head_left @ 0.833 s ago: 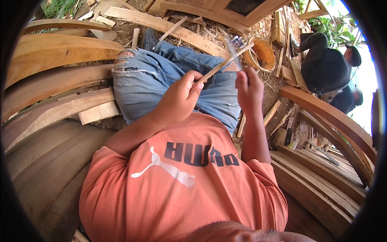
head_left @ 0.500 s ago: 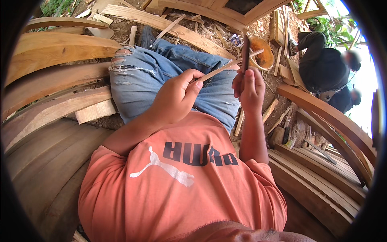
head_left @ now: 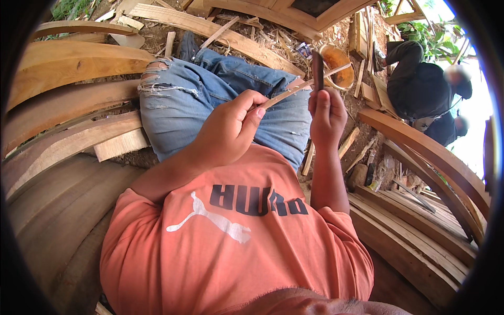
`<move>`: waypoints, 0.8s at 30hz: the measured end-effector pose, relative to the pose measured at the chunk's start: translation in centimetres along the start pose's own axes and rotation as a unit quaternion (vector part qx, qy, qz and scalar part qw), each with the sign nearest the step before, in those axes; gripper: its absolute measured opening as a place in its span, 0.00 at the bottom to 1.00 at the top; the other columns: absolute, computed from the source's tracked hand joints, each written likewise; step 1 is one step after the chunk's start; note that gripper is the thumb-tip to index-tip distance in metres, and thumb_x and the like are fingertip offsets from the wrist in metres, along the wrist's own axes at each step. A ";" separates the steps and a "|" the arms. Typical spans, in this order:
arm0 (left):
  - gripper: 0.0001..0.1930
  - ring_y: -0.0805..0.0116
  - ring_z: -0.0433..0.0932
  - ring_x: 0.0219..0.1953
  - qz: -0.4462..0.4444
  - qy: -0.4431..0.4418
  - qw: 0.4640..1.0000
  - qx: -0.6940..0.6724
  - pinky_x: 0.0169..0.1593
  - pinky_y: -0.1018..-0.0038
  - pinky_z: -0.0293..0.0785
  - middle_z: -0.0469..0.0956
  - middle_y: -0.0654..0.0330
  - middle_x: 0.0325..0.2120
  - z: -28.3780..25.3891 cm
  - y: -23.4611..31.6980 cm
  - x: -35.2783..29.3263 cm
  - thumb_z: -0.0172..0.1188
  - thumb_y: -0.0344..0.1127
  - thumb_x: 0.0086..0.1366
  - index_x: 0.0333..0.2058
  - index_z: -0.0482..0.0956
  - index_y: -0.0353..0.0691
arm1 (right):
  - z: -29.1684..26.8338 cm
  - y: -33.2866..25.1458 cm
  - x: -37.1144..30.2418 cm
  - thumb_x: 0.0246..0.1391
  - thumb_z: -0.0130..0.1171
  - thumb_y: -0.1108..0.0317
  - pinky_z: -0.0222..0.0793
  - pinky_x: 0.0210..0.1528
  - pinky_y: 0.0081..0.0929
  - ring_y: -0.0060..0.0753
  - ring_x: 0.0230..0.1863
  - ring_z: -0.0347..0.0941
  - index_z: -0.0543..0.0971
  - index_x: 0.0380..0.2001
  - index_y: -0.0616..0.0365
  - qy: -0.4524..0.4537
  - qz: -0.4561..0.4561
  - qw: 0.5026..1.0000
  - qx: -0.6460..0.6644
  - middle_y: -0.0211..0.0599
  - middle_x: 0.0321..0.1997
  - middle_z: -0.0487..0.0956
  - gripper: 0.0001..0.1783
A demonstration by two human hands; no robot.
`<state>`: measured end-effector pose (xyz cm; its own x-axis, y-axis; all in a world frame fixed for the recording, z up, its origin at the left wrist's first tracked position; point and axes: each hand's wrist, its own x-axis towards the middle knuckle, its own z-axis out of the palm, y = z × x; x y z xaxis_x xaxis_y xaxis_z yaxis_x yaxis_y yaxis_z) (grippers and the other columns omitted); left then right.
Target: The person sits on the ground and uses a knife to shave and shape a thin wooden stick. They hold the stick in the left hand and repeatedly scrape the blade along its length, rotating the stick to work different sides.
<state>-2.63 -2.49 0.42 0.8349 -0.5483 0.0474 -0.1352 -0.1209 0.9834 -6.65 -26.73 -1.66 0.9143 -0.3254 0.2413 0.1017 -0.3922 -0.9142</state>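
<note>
My left hand (head_left: 234, 122) is closed on one end of a thin wooden stick (head_left: 286, 95), which it holds above my lap, slanting away to the upper right. In my right hand (head_left: 328, 114) is a knife with a broad dark blade (head_left: 317, 71) pointing up and away from me. The fist hides its handle. The stick's far part crosses at the blade, and its tip reaches beyond it, over an orange bowl-like container (head_left: 338, 67) on the ground. Small raised slivers show along the stick near the blade.
Curved wooden planks (head_left: 79, 60) are stacked at my left. More curved beams (head_left: 420, 152) and boards (head_left: 420, 226) lie at my right. Wood shavings and offcuts cover the ground ahead, below a wooden panel frame (head_left: 294, 21). A person in dark clothes (head_left: 422, 86) crouches at far right.
The knife blade has shifted slightly down and toward me along with my right hand. More of the stick's tip now shows past the blade. My left hand has barely moved.
</note>
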 end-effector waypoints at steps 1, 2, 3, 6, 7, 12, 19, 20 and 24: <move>0.09 0.58 0.82 0.28 0.001 -0.004 1.000 -0.005 0.35 0.66 0.74 0.81 0.49 0.28 0.1 0.0 0.0 0.54 0.30 0.78 0.50 0.76 0.32 | 0.0 0.0 -0.1 0.78 0.52 0.60 0.60 0.29 0.19 0.15 0.25 0.65 0.81 0.36 0.60 -0.016 -0.013 0.999 -0.041 0.24 0.25 0.74 0.17; 0.09 0.59 0.81 0.28 0.008 0.002 1.000 -0.008 0.34 0.66 0.73 0.81 0.50 0.28 0.1 -0.2 0.0 0.54 0.30 0.78 0.50 0.75 0.32 | 0.2 0.0 -0.3 0.78 0.52 0.60 0.60 0.29 0.19 0.15 0.25 0.65 0.81 0.36 0.60 -0.042 -0.029 0.997 -0.063 0.24 0.25 0.74 0.18; 0.09 0.60 0.80 0.27 0.015 0.008 1.000 -0.011 0.34 0.67 0.73 0.80 0.50 0.28 0.2 -0.6 0.0 0.54 0.30 0.78 0.50 0.75 0.32 | 0.3 0.0 -0.6 0.78 0.52 0.60 0.60 0.29 0.19 0.15 0.25 0.65 0.81 0.36 0.60 -0.068 -0.045 0.993 -0.084 0.24 0.24 0.74 0.18; 0.09 0.64 0.77 0.26 0.013 0.002 1.000 -0.018 0.34 0.68 0.72 0.79 0.52 0.27 0.1 -0.2 0.0 0.54 0.30 0.78 0.50 0.75 0.32 | -0.3 0.0 0.2 0.78 0.54 0.61 0.62 0.30 0.20 0.16 0.26 0.67 0.81 0.37 0.61 0.004 0.003 1.000 -0.011 0.24 0.25 0.75 0.17; 0.08 0.66 0.76 0.26 0.009 -0.004 1.000 -0.020 0.34 0.69 0.71 0.78 0.53 0.27 0.1 0.0 -0.1 0.54 0.30 0.78 0.50 0.75 0.32 | -0.4 0.4 0.2 0.77 0.54 0.61 0.63 0.30 0.20 0.16 0.27 0.67 0.81 0.37 0.62 0.010 -0.001 1.000 -0.017 0.24 0.25 0.75 0.17; 0.08 0.72 0.72 0.26 0.003 -0.002 0.999 -0.037 0.33 0.71 0.70 0.76 0.57 0.25 0.1 -0.4 0.0 0.53 0.31 0.79 0.50 0.75 0.32 | -0.1 0.0 0.3 0.77 0.54 0.63 0.61 0.28 0.20 0.17 0.24 0.66 0.81 0.36 0.61 0.016 0.016 0.999 0.033 0.24 0.24 0.74 0.15; 0.10 0.83 0.62 0.30 -0.011 -0.023 0.998 -0.050 0.35 0.79 0.62 0.68 0.70 0.27 -0.1 0.0 -0.2 0.49 0.33 0.82 0.51 0.75 0.34 | -0.6 0.3 0.9 0.71 0.62 0.60 0.70 0.31 0.30 0.28 0.25 0.74 0.83 0.38 0.59 0.030 -0.017 0.998 -0.049 0.32 0.23 0.77 0.12; 0.10 0.83 0.62 0.30 -0.020 -0.022 0.998 -0.056 0.35 0.79 0.62 0.67 0.70 0.27 -0.1 -0.1 -0.1 0.49 0.33 0.82 0.50 0.75 0.34 | -0.3 -0.5 0.7 0.73 0.60 0.60 0.69 0.31 0.29 0.25 0.24 0.73 0.83 0.38 0.58 -0.040 -0.030 0.991 -0.123 0.31 0.23 0.76 0.13; 0.09 0.83 0.61 0.30 -0.009 -0.018 0.998 -0.058 0.35 0.80 0.62 0.67 0.71 0.28 0.1 -0.3 0.0 0.48 0.33 0.83 0.50 0.75 0.35 | -0.4 -0.5 0.9 0.72 0.60 0.61 0.68 0.31 0.31 0.27 0.25 0.72 0.82 0.36 0.59 -0.007 -0.017 0.997 -0.080 0.32 0.23 0.76 0.13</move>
<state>-2.65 -2.47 0.08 0.8172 -0.5758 0.0251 -0.0562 -0.0363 0.9978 -6.07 -27.17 -0.91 0.9168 -0.2983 0.2656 0.0697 -0.5355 -0.8416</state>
